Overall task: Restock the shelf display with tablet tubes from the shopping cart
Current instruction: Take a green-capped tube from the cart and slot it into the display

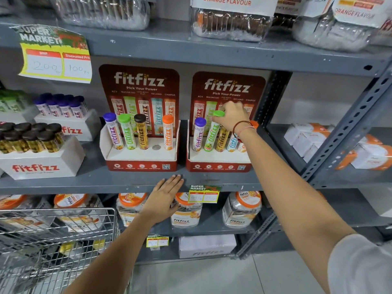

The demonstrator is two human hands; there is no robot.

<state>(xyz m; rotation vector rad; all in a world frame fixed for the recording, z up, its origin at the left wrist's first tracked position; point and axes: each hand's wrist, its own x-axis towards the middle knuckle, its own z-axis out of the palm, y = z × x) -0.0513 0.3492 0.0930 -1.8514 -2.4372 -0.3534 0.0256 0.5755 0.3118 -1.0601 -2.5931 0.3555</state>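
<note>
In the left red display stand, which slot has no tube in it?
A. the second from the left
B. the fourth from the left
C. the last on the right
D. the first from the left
B: in the left stand an empty hole shows between the brown-capped tube and the orange-capped tube.

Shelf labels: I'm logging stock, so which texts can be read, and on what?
"fitfizz", "Pick Your Power": left display stand
The same: right display stand
"SUPER MARKET", "200", "100": price card
"ORANGE FLAVOUR": top-shelf jar
"fitfizz": white box
Small price tag figures: unreadable.
</note>
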